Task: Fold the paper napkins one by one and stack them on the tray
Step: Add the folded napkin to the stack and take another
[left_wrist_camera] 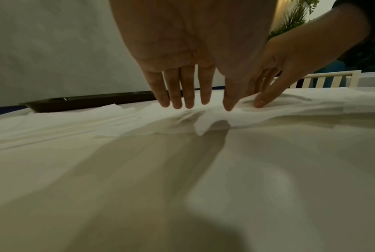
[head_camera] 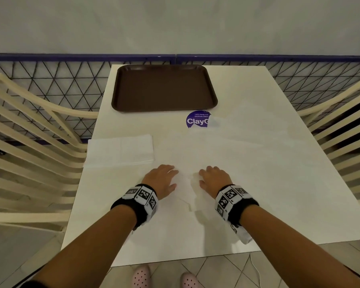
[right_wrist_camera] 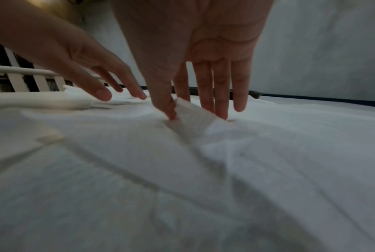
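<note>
We see a large white napkin (head_camera: pixel 216 154) spread open on the table (head_camera: pixel 279 204) — thin, creased, one ridge puckered up between our hands. Left hand (head_camera: pixel 161 179) and right hand (head_camera: pixel 214 179) press it, fingers straight. Brown tray (head_camera: pixel 164 88) sits beyond, well apart.

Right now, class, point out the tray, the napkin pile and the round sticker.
tray (head_camera: pixel 164 88), head view, on its bare brown floor.
napkin pile (head_camera: pixel 121 150), head view, middle of the top sheet.
round sticker (head_camera: pixel 196 119), head view, on its purple face.

White table (head_camera: pixel 247 163) w/ cream slatted chairs (head_camera: pixel 29 142), tiled floor (head_camera: pixel 227 265)
</note>
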A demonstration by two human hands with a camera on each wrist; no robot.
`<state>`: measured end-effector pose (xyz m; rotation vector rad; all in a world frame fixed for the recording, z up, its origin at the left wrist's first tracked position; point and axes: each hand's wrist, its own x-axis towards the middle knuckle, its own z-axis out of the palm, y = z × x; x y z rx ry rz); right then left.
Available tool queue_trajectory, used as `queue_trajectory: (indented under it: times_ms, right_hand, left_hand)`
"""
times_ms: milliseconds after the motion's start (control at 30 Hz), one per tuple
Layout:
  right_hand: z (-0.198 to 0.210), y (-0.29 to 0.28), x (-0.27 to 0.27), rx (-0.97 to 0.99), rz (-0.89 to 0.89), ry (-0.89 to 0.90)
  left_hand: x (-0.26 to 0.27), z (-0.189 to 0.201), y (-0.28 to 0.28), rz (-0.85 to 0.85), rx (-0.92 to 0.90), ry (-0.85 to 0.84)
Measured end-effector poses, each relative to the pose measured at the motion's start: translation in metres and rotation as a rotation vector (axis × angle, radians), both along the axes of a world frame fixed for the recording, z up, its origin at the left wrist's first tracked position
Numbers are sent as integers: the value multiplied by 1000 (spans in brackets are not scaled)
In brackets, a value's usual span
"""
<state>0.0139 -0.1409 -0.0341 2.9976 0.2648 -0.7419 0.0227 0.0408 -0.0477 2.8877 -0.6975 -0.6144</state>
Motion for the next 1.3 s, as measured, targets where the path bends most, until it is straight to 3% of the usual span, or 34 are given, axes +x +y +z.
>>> queue_trajectory:
  times_ms: [233, 333, 433, 533, 667, 800, 900, 1033, 1133, 1300]
  right_hand:
    - [2, -11, 7, 90, -15, -15]
    - [10, -13, 7, 119, 32, -103]
    - [23, -7, 3, 163, 132, -236]
    - [31, 3, 0, 191, 166, -238]
    - [29, 11, -7, 186, 176, -40]
    - [17, 13, -26, 271, 177, 148]
    - [13, 23, -41, 356, 160, 208]
    - [9, 54, -57, 367, 241, 242]
    - [4, 73, -59, 343, 315, 211]
    - [-1, 83, -52, 419, 299, 212]
  left_hand:
    - [4, 7, -1, 51, -29, -51]
    - [8, 8, -5, 53, -46, -130]
    - [14, 15, -15, -56, -63, -232]
    - [15, 21, -23, -172, -75, -357]
    - [-4, 21, -4, -27, -22, -149]
    - [-41, 13, 34, 21, -98, -23]
    - [-67, 0, 69, 39, -234, -97]
    - [-99, -9, 103, 125, -253, -51]
    - [-116, 2, 117, 207, -131, -24]
    - [-134, 5, 126, 290, -92, 65]
